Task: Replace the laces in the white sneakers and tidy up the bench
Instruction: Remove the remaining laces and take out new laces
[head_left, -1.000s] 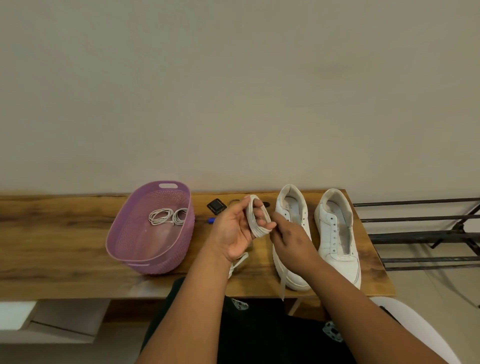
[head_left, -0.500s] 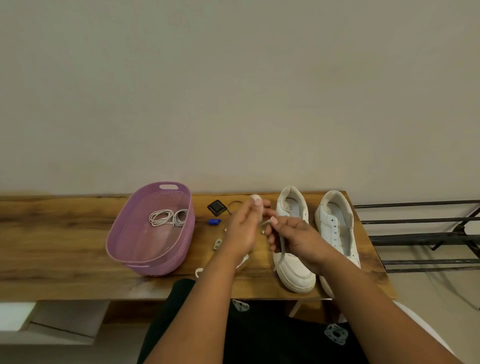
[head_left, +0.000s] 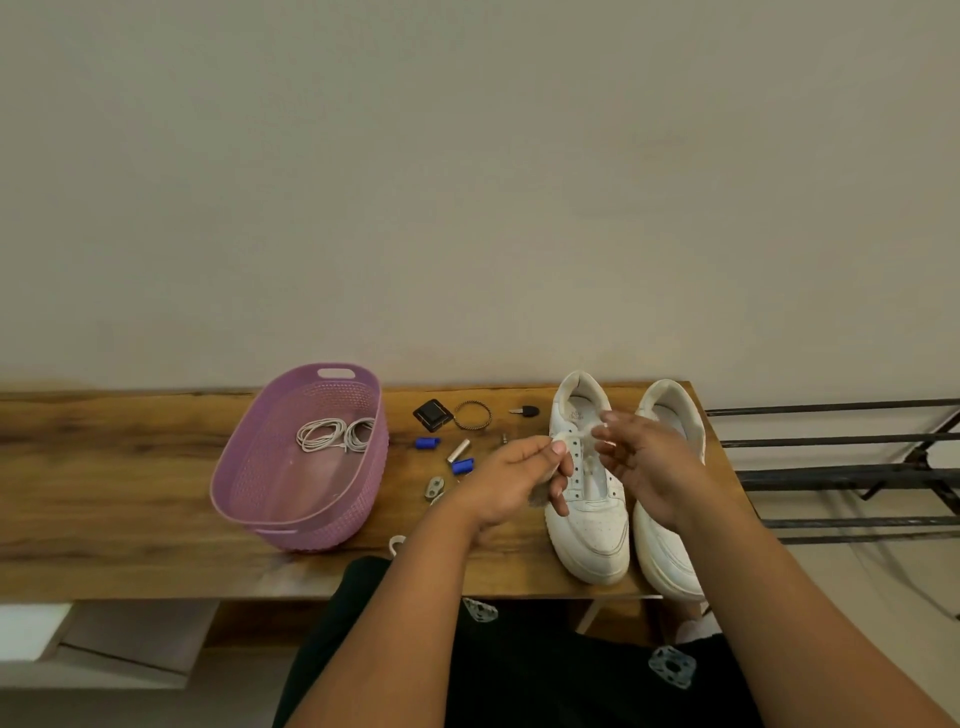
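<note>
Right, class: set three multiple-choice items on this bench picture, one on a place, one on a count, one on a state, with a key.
1. Where do the coiled laces lie?
A. In the purple basket
B. Inside a sneaker
C. On the floor

2. How many white sneakers stand on the bench?
A. One
B. Two
C. Three

3. What state is the left sneaker in?
A. Fully laced and tied
B. Lying on its side
C. Upright, eyelets mostly empty

Key:
1 A, the coils rest on the basket's floor.
2 B, the left sneaker and the right sneaker stand side by side.
3 C, both hands, left and right, work a lace at its open eyelets.
</note>
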